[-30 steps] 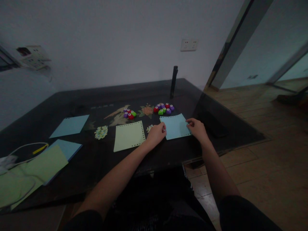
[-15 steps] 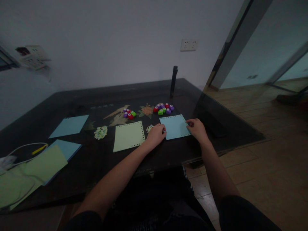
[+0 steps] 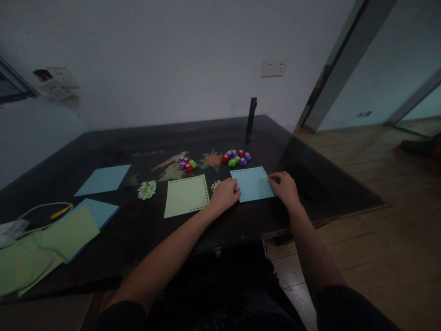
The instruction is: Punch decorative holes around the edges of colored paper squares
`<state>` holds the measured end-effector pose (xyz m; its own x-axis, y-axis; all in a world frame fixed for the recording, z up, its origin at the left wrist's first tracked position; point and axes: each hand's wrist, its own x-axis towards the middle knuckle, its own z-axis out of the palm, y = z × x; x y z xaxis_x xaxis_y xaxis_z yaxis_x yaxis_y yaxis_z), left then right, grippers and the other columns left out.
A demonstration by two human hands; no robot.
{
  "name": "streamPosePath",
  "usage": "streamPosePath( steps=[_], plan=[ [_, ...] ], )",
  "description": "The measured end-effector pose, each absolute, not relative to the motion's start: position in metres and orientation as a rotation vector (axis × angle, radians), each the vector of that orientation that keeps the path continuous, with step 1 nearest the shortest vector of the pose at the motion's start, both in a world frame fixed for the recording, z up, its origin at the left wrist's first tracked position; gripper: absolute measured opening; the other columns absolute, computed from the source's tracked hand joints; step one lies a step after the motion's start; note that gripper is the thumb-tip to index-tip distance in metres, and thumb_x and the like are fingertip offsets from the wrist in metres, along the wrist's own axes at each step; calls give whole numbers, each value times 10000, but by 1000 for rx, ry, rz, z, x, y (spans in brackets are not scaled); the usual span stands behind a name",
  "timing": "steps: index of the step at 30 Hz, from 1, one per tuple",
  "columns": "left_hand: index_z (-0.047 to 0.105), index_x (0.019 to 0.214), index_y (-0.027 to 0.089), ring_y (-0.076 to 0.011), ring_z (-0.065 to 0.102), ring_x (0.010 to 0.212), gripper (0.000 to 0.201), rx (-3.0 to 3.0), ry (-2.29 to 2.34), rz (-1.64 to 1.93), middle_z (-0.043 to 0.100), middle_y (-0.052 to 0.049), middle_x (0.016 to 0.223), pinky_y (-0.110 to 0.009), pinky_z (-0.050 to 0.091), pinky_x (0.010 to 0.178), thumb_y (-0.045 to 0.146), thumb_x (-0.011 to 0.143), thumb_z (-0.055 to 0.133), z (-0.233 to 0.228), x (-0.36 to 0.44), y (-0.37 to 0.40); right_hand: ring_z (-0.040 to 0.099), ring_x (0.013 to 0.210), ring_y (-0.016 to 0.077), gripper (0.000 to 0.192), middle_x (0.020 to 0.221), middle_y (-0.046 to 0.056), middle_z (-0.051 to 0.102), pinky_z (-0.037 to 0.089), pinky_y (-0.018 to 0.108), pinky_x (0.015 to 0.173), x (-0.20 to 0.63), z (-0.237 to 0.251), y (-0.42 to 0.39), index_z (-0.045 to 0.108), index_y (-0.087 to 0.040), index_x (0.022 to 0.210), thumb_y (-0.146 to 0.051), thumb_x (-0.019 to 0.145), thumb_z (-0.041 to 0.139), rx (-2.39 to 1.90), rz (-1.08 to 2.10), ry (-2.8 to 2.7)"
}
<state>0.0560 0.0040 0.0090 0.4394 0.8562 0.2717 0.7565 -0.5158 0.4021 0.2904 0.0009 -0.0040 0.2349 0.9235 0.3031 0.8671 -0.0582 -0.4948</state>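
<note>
A light blue paper square (image 3: pixel 252 183) with punched holes along its edges lies flat on the dark table (image 3: pixel 138 230). My left hand (image 3: pixel 224 194) rests curled at its left edge, fingertips touching the paper. My right hand (image 3: pixel 283 185) presses on its right edge. Left of it lies a pale green sheet (image 3: pixel 186 195) with the same punched border. Behind the blue sheet sits a cluster of red, purple and green small punches (image 3: pixel 236 157); a second cluster (image 3: pixel 186 163) is further left.
A dark upright post (image 3: pixel 251 119) stands behind the punches. Small piles of paper cut-outs (image 3: pixel 146 189) lie by the green sheet. More blue (image 3: pixel 103 179) and green sheets (image 3: pixel 65 234) and a white cable (image 3: pixel 34 216) occupy the left. Wooden floor lies to the right.
Both hands stay on the blue sheet's edges; the view has shifted slightly, and the sheet looks nudged a little.
</note>
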Motion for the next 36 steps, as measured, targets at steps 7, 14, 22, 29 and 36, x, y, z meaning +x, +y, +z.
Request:
streamPosePath(
  steps=[7, 14, 22, 29, 36],
  plan=[
    [379, 484, 196, -137, 415, 496, 439, 2361, 1479, 820, 451, 0, 495, -269, 228, 521, 419, 857, 449, 35, 50, -5, 539, 719, 177, 206, 824, 60, 571, 418, 295, 662, 286, -6, 4, 688, -185, 847, -279, 792, 513, -1789, 122, -1628],
    [308, 424, 191, -115, 297, 434, 519, 2232, 1649, 1003, 311, 14, 426, -281, 170, 506, 426, 885, 337, 41, -32, 6, 552, 696, 170, 200, 813, 49, 599, 430, 300, 674, 250, 7, 3, 671, -190, 848, -278, 813, 495, -1553, 207, -1781],
    [257, 414, 195, -105, 261, 426, 429, 1977, 2021, 1051, 230, 25, 424, -269, 161, 498, 345, 789, 403, 8, -135, 27, 582, 775, 172, 183, 873, 55, 641, 436, 282, 697, 146, 44, 20, 674, -190, 876, -226, 841, 499, -1248, 366, -2196],
    [273, 409, 193, -99, 289, 428, 423, 1829, 2109, 1135, 231, 23, 431, -258, 181, 491, 357, 781, 391, 4, -135, 33, 504, 1110, 313, 314, 1143, 166, 572, 435, 411, 854, 74, 38, 60, 642, -143, 1059, -313, 797, 613, -1464, 190, -2463],
    [484, 501, 183, -140, 421, 500, 467, 1943, 2203, 755, 421, -4, 488, -254, 245, 513, 470, 850, 362, 2, -139, 32, 457, 1148, 305, 371, 1180, 169, 540, 434, 406, 883, 67, 19, 57, 642, -140, 1049, -411, 798, 611, -1586, 68, -2521]
  ],
)
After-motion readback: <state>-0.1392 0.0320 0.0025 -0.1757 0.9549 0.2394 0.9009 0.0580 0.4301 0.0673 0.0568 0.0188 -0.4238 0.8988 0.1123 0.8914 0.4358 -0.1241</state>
